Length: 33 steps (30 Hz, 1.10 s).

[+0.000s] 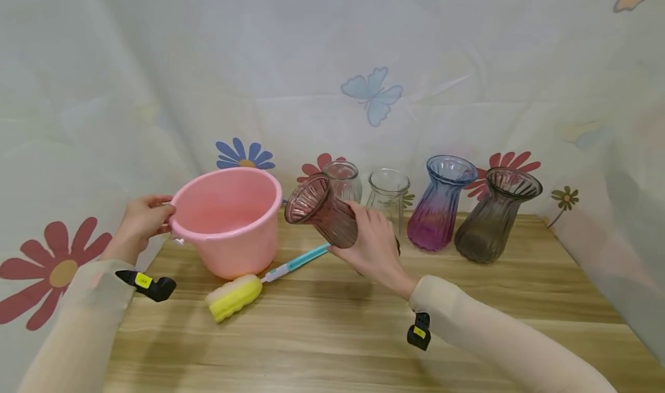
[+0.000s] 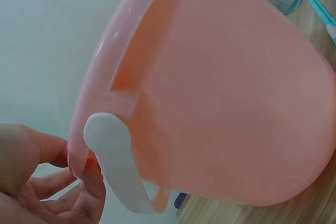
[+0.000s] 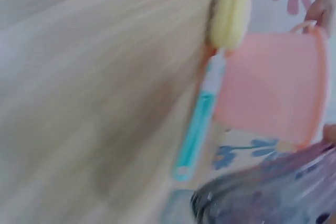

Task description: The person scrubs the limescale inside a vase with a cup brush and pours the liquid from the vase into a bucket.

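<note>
My left hand [image 1: 145, 223] pinches the rim of a pink bucket [image 1: 234, 254] at its left side; in the left wrist view the thumb and fingers grip the rim beside a white handle [image 2: 113, 156]. With my right hand [image 1: 376, 243] I hold a reddish-grey ribbed glass vase [image 1: 332, 217], raised over the table and tilted so its flared mouth faces left toward the bucket. Below it lies a bottle brush [image 1: 296, 263] with a yellow sponge head [image 1: 236, 298] and a teal-and-white handle, close in front of the bucket.
Two clear glass vases [image 1: 389, 182] [image 1: 343, 171] stand at the back, partly behind my right hand and the held vase. To their right are a blue-purple vase [image 1: 441, 205] and a grey vase [image 1: 496, 217]. A flowered curtain [image 1: 312, 64] surrounds the wooden table [image 1: 291, 347].
</note>
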### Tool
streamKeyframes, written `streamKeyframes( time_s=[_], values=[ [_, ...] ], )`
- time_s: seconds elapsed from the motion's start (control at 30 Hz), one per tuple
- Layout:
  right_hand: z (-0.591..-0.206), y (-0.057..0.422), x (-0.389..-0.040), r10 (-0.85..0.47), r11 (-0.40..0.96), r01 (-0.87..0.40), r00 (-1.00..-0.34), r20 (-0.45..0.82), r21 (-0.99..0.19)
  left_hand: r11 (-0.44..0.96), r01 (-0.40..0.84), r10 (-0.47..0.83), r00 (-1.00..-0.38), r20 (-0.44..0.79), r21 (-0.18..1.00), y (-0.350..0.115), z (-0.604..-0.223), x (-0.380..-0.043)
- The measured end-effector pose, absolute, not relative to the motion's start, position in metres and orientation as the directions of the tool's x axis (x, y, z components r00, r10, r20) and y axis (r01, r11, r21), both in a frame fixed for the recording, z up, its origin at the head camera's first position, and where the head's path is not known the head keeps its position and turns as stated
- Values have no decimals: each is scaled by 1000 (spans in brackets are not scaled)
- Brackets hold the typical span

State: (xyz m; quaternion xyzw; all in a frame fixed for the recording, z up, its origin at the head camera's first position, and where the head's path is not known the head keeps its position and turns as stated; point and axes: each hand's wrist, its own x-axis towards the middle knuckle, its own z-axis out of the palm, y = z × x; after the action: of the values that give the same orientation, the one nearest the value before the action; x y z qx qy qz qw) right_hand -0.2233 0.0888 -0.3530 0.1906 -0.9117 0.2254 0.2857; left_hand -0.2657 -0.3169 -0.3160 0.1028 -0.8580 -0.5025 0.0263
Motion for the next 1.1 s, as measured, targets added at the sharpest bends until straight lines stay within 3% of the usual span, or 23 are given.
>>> streamKeyframes(
  time_s=[0.17,0.33,0.47,0.63,0.8,0.93,1.1],
  values=[
    [-323,71,-227,-234,877,-456,-677,698,-149,473,-154,-207,-976,-61,867,-317,-316,-266],
    [-299,63,-241,-358,878,-472,-540,762,78,456,-143,-206,-977,-52,879,-315,-317,-269],
    [-286,57,-255,-465,852,-454,-429,775,261,445,-146,-207,-977,-57,883,-315,-318,-270],
    [-277,45,-272,-542,820,-414,-334,771,396,438,-155,-216,-974,-64,885,-317,-320,-268],
    [-272,37,-287,-628,777,-284,-287,724,561,436,-156,-216,-974,-65,886,-318,-320,-268],
    [-268,34,-293,-696,711,-159,-298,653,685,433,-152,-214,-975,-63,888,-321,-323,-271],
    [-268,35,-297,-741,646,-28,-263,617,763,390,-140,-220,-974,-55,910,-332,-334,-281]
  ],
)
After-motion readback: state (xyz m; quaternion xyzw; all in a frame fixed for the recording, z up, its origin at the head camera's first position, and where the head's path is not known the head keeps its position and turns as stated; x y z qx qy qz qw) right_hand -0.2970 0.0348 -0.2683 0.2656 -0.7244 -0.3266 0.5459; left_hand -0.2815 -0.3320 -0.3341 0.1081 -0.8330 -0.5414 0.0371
